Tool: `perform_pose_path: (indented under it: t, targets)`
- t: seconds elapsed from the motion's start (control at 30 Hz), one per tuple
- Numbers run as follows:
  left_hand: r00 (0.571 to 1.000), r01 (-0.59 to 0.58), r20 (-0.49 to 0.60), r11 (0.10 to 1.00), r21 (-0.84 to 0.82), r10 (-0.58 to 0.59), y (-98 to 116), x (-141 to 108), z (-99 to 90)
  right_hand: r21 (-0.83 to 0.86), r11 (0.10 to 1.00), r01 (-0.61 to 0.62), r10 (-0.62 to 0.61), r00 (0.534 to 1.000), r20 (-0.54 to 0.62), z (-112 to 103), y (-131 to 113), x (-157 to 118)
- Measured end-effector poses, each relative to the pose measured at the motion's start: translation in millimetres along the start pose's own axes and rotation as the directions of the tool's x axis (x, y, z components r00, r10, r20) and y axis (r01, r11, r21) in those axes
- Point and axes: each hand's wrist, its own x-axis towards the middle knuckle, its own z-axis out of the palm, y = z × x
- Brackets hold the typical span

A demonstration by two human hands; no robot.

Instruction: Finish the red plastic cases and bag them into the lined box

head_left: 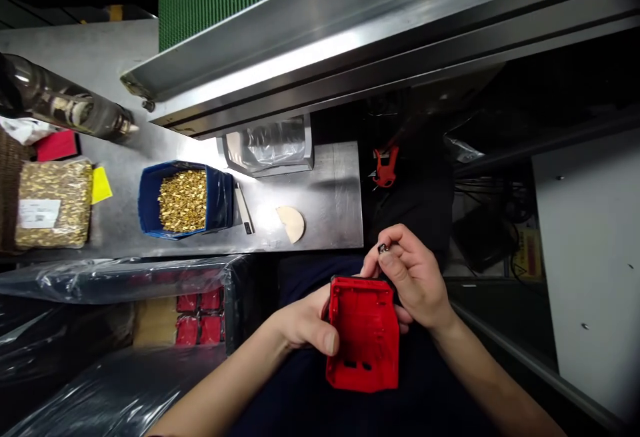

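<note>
Red housing (364, 330): hollow side up, held between left thumb and fingers.
Left hand (311, 324): thumb over housing's left edge, other fingers mostly hidden.
Small dark part (383, 248): pinched between right hand (413, 280) thumb and fingertip, just past housing's far edge.
Orange-red hand tool (386, 169): beyond right fingers.
Blue bin (219, 200): on table (325, 197), left of both hands, gold-coloured pieces (184, 200) inside.
</note>
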Motion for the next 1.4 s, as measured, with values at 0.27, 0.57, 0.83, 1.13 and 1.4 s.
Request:
perform_pose_path:
  t: [0.27, 0.57, 0.83, 1.13, 1.4]
  targets:
    - [0.999, 0.019, -0.04, 1.0, -0.006, -0.02, 2.0, -1.4, 3.4, -0.063, 0.998, 0.028, -0.031, 0.998, -0.052, -0.4, 2.4, -3.6]
    - [1.0, 0.021, -0.024, 1.0, 0.013, -0.021, 0.0, -1.9, 0.8, -0.099, 0.992, 0.075, -0.072, 0.997, 0.028, -5.0, 6.2, -3.1]
    - [0.998, 0.015, -0.058, 0.998, 0.054, -0.012, 2.1, -1.8, 1.3, -0.088, 0.996, 0.034, -0.034, 0.999, -0.004, -2.3, 4.5, -2.5]
    - [0.998, -0.012, -0.055, 1.0, 0.002, 0.012, -5.8, -1.1, 2.1, -0.252, 0.964, 0.088, -0.15, 0.96, -0.237, -5.6, 9.5, -15.0]
    - [1.0, 0.002, -0.019, 1.0, -0.002, -0.002, -31.7, -9.2, 0.2, -0.292, 0.955, 0.059, -0.115, 0.977, -0.177, 2.6, 15.6, -47.5]
